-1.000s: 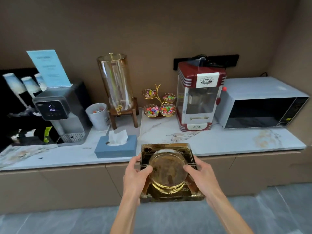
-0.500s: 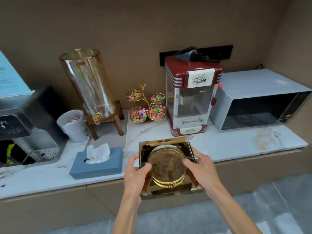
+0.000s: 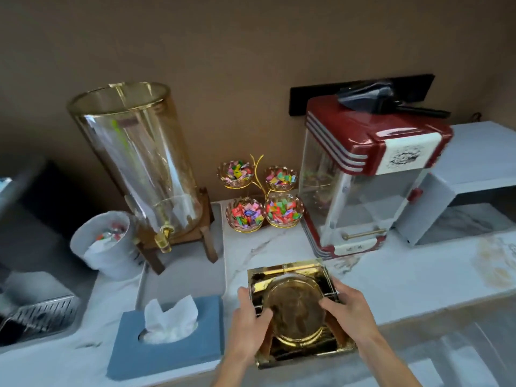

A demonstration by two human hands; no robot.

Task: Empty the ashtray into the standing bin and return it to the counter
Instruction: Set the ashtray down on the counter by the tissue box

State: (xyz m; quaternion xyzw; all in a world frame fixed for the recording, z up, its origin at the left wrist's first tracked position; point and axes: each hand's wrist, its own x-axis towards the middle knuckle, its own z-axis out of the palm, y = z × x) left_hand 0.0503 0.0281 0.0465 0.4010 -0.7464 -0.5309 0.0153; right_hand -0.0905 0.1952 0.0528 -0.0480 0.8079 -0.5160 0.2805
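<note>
A square gold glass ashtray (image 3: 296, 308) with a round bowl is held over the front part of the white marble counter (image 3: 405, 277). My left hand (image 3: 250, 328) grips its left side and my right hand (image 3: 349, 311) grips its right side, thumbs over the rim. Its bowl looks stained but holds no visible butts. Its near edge overhangs the counter's front edge; I cannot tell whether it touches the surface. No standing bin is in view.
A blue tissue box (image 3: 173, 342) lies just left of the ashtray. Behind are a glass drink dispenser (image 3: 139, 163) on a wooden stand, a candy bowl stand (image 3: 259, 199), a red popcorn machine (image 3: 363, 180), a white microwave (image 3: 469, 177) and a white cup (image 3: 106, 244).
I have stepped closer to the counter and carried the ashtray forward, from in front of the cabinet to above the countertop, both hands still on it.
</note>
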